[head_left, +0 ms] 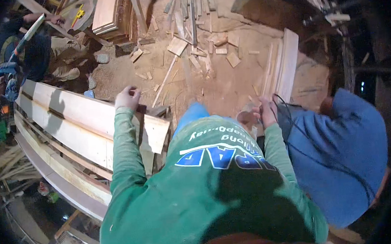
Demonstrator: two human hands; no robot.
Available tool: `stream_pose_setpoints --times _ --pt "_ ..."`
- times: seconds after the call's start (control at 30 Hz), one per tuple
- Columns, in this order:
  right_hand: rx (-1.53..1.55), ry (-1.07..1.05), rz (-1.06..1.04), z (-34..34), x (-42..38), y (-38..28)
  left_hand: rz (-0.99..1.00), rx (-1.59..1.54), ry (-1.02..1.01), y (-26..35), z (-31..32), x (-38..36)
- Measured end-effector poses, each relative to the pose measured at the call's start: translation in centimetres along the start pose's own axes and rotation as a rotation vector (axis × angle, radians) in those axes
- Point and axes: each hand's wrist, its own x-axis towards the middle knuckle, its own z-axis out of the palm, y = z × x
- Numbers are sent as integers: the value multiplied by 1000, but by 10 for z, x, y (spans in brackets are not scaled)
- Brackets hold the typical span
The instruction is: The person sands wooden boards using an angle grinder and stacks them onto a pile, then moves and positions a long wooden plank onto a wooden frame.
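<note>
My left hand (128,98) is beside the near end of a pale wide board (86,109), its fingers loosely curled; nothing shows in them. On the other side of my body, my right hand (267,111) has its fingers closed at a thin black cable (303,132). The cable loops by the fingers and runs over the back of a person in a blue shirt (338,157). At the upper left another person holds a blue power tool (9,80) above the far end of the board.
Stacked planks (108,12) stand at the top, with long boards (286,63) on the right. Wood offcuts (177,46) litter the dusty floor (220,84). Curved timber (68,176) runs along the left. A yellow tool (78,14) rests at the upper left.
</note>
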Motion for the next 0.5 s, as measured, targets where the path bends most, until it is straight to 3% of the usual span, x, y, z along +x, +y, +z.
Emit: stream_pose_setpoints --times 0.1,0.2,0.27,0.37,0.43,0.5 --pt "73 134 -56 -30 73 18 31 -69 -143 -11 31 42" --pt "130 273 -140 -35 86 -15 74 47 -323 7 48 75" --pt "-113 534 -136 17 34 -83 50 -34 -366 27 52 84" --pt "-238 692 -185 6 72 -79 45 -109 -370 41 65 103" --pt "-328 648 -216 -31 139 -35 -53 -222 -397 36 87 112" --pt "-435 412 -206 -94 229 44 -160 -236 -391 25 106 108"
